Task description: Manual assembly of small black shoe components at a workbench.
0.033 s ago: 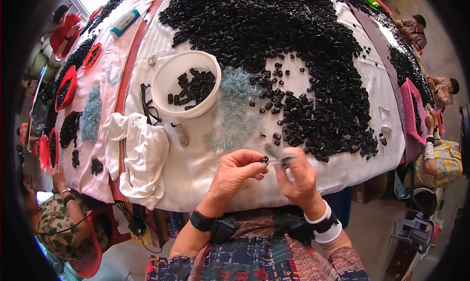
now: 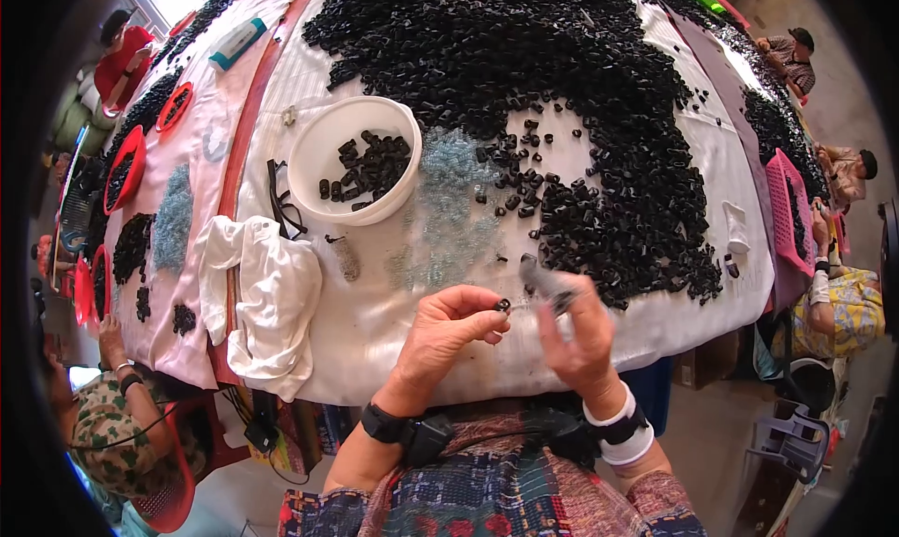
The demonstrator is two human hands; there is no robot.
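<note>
My left hand (image 2: 448, 329) pinches a small black plastic part (image 2: 504, 305) between thumb and forefinger, near the front edge of the cloth-covered table. Just to its right, my right hand (image 2: 579, 340) is closed and smeared by motion. An elongated dark grey thing (image 2: 543, 280) sticks out from its fingers; blur hides its kind. Something thin and pale shows in the gap between the hands. Beyond them lies a large heap of similar black parts (image 2: 618, 228). A white plastic tub (image 2: 314, 200) holding several black parts stands to the left, beside a patch of small clear bluish pieces (image 2: 454, 186).
A crumpled white cloth (image 2: 272, 303) lies at the left, with dark-framed glasses (image 2: 284, 205) behind it. A small clear tube-shaped bag (image 2: 346, 259) is nearby. Other people sit around the tables, with red baskets (image 2: 139, 167) at left and a pink basket (image 2: 785, 200) at right.
My right hand has shifted slightly right, away from my left hand, with the grey thing. My left hand stays nearly in place with its black part.
</note>
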